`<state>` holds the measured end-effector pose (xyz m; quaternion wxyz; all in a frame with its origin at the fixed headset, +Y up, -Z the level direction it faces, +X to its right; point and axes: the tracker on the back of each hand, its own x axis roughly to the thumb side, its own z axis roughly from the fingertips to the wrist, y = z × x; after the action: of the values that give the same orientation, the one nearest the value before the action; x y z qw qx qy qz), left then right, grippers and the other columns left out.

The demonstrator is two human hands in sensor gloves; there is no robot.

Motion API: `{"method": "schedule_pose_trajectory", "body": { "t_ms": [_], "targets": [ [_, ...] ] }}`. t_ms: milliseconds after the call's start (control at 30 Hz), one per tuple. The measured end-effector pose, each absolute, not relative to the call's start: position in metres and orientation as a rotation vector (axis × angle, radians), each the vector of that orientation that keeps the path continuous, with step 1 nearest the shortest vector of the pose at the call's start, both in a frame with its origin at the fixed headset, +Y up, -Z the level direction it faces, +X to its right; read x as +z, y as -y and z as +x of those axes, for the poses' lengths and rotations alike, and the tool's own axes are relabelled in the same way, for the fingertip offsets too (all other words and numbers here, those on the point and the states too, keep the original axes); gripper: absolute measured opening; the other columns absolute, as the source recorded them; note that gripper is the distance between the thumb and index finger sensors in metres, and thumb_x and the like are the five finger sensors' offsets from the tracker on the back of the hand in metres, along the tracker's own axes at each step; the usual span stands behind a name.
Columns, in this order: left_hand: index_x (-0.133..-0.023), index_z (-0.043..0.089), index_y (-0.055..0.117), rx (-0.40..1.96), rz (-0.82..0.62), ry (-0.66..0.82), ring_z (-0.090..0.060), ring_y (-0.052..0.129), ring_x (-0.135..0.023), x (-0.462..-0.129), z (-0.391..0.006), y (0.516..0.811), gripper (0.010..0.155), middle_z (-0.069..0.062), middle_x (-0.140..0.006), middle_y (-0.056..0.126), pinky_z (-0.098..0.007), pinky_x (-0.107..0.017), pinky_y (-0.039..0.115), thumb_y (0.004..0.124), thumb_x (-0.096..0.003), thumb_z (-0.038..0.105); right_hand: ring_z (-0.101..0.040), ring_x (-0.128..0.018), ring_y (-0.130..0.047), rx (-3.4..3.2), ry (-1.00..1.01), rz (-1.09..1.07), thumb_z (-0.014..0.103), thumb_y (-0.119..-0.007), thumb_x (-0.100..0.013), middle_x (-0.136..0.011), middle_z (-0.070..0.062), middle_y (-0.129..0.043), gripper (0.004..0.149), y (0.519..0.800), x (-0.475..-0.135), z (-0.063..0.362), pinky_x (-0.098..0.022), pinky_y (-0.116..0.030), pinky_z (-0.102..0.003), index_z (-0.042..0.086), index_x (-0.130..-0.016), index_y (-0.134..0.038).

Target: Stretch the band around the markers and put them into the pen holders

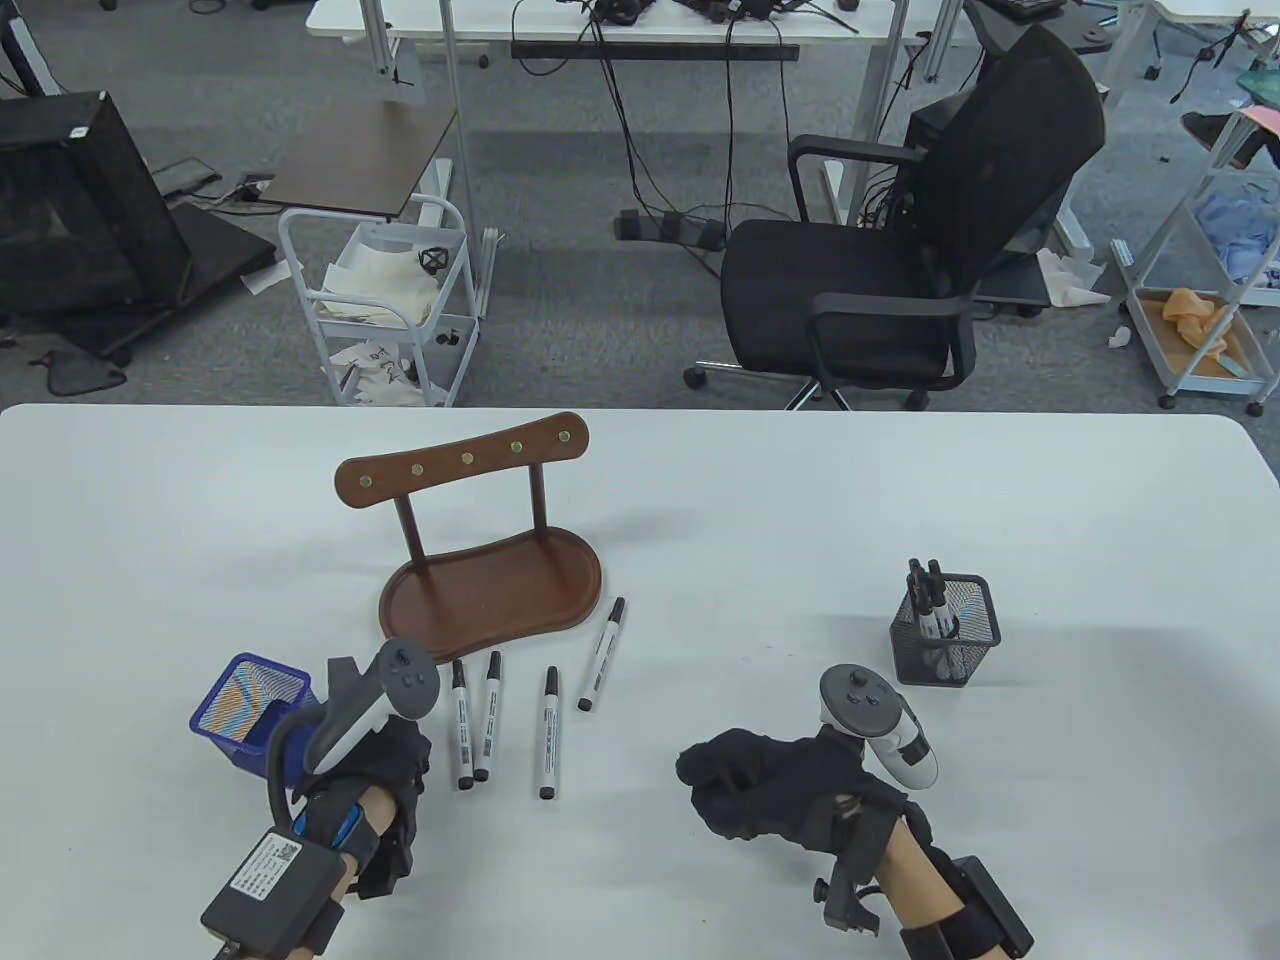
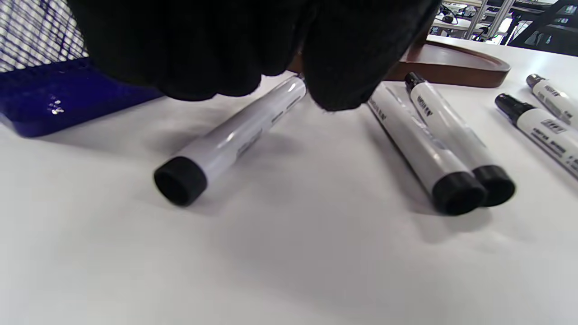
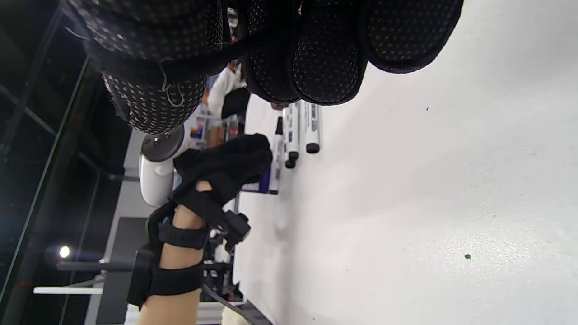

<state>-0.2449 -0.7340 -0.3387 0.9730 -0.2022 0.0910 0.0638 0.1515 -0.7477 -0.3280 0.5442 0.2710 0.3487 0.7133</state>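
Beyond the white worktop point(image 1: 900, 480), grey carpet point(image 1: 560, 330) holds a black office chair point(image 1: 900, 250), a white wire trolley point(image 1: 385, 300) and cable-strung desks point(image 1: 640, 25).

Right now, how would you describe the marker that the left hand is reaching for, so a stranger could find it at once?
Start at the brown wooden stand on the white table. In front of it lies a row of markers; next to the blue mesh pen holder is the marker. Unlike the others, it lies directly under the left hand.

Five white markers point(image 1: 549, 733) lie loose between blue holder point(image 1: 247, 708) and, seemingly bundled, black holder point(image 1: 946, 632).
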Motion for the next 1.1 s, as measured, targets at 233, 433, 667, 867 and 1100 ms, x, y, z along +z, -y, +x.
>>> {"method": "schedule_pose_trajectory", "body": {
  "t_ms": [233,433,667,867,1100],
  "targets": [
    [-0.104,-0.008,0.066,0.094,-0.420,-0.219,-0.060,0.081,-0.080,-0.341,-0.243,0.739,0.064,-0.039,-0.096,0.080,-0.066,-0.059,0.072,0.087,-0.0542,0.027,-0.030,-0.068,-0.092,1.706,-0.835,0.646,0.039,-0.094,-0.045,-0.086,-0.004,-0.091,0.056,0.748,-0.327,0.151,-0.056,-0.077,-0.053,0.034,-0.096,-0.072],
    [-0.099,-0.009,0.072,0.034,-0.410,-0.249,-0.055,0.088,-0.074,-0.343,-0.241,0.743,0.060,-0.035,-0.088,0.086,-0.063,-0.055,0.076,0.088,-0.0537,0.027,-0.030,-0.068,-0.092,1.704,-0.840,0.650,0.039,-0.094,-0.045,-0.086,-0.004,-0.092,0.055,0.748,-0.327,0.151,-0.056,-0.077,-0.053,0.033,-0.096,-0.072],
    [-0.094,-0.008,0.077,-0.016,-0.398,-0.288,-0.051,0.092,-0.070,-0.345,-0.239,0.745,0.055,-0.032,-0.083,0.091,-0.061,-0.053,0.078,0.088,-0.0542,0.029,-0.030,-0.067,-0.093,1.703,-0.844,0.655,0.038,-0.094,-0.045,-0.085,-0.004,-0.092,0.055,0.748,-0.327,0.151,-0.055,-0.078,-0.053,0.033,-0.096,-0.072],
    [-0.093,-0.006,0.077,-0.013,-0.420,-0.303,-0.050,0.090,-0.071,-0.349,-0.240,0.747,0.054,-0.031,-0.082,0.089,-0.062,-0.055,0.076,0.086,-0.0553,0.031,-0.030,-0.067,-0.093,1.704,-0.849,0.661,0.038,-0.094,-0.045,-0.085,-0.005,-0.092,0.054,0.748,-0.326,0.151,-0.055,-0.078,-0.053,0.032,-0.095,-0.073],
    [-0.093,-0.006,0.073,0.012,-0.473,-0.310,-0.051,0.087,-0.073,-0.351,-0.242,0.746,0.054,-0.031,-0.084,0.086,-0.062,-0.057,0.074,0.082,-0.0566,0.033,-0.029,-0.067,-0.093,1.703,-0.850,0.655,0.038,-0.093,-0.046,-0.085,-0.005,-0.092,0.054,0.748,-0.326,0.151,-0.055,-0.078,-0.053,0.032,-0.095,-0.073]
  ]
}}
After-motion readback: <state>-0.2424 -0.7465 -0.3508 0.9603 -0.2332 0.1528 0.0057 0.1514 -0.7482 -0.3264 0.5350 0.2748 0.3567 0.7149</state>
